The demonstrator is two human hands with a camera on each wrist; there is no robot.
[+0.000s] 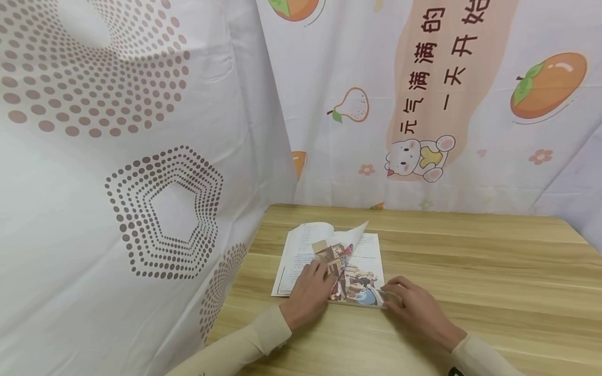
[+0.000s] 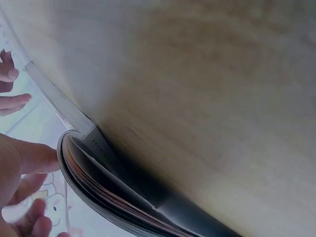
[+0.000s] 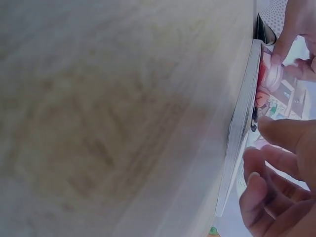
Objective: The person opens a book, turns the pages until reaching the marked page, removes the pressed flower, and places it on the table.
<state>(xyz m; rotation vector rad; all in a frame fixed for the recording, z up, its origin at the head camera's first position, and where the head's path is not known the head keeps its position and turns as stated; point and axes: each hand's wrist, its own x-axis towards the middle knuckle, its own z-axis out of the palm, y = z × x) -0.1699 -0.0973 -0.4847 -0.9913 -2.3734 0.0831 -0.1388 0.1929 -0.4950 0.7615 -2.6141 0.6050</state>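
An open book [image 1: 371,250] lies on the wooden table, text on its left side and a coloured illustration on the right. One illustrated leaf [image 1: 335,258] is lifted and bent over to the left, its far corner standing up. My left hand [image 1: 308,292] rests on this leaf near the spine, its thumb [image 2: 37,157] against the curved edge of the pages [image 2: 94,190] and the other fingers loosely bent. At the book's lower right corner is my right hand [image 1: 416,308]. Its thumb [image 3: 281,132] is right at the page edge, and its loosely curled fingers hold nothing.
The wooden table [image 1: 470,256] extends to the right of the book. A white curtain with dotted patterns [image 1: 188,292] hangs along the left side. Behind the table hangs another curtain [image 1: 329,156], printed with fruit, a cartoon bear and Chinese characters.
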